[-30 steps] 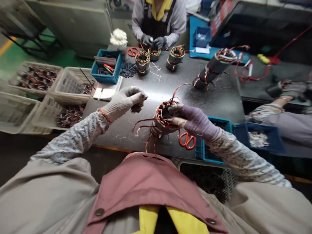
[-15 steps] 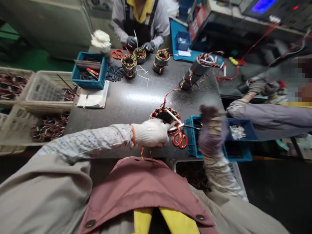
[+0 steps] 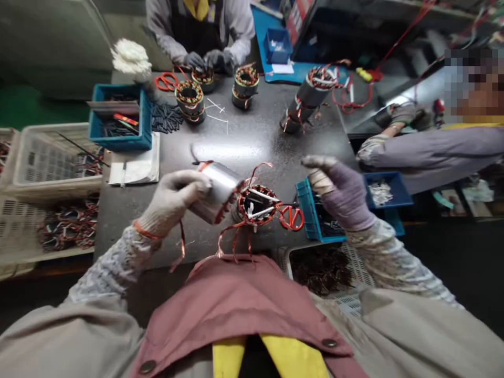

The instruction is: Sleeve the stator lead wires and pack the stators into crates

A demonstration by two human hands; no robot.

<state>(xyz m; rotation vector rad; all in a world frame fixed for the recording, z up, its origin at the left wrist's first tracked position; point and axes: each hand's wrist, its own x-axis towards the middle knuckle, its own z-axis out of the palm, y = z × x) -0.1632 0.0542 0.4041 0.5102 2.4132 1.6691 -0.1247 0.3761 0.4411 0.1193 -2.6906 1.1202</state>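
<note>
My left hand, in a white knit glove, is closed on a motor stator, a smooth grey cylinder tilted over the table, with copper-coloured leads hanging below. Right beside it stands a second stator with its winding ring facing up, white sleeves across it and copper leads toward me. Red-handled scissors lie at its right side. Over the edge of a blue bin of dark pieces hovers my right hand, gloved, its fingers stretched out to the left; I see nothing held in them.
Several more stators stand at the far side, near a co-worker's gloved hands. A tilted stator stack is at back right. On the left are a blue box, a paper pad and crates. Another person's arm reaches in from the right.
My left hand has moved left and now holds a tilted stator clear of the standing one. My right hand, blurred before, has come slightly forward over the bin. The view has shifted.
</note>
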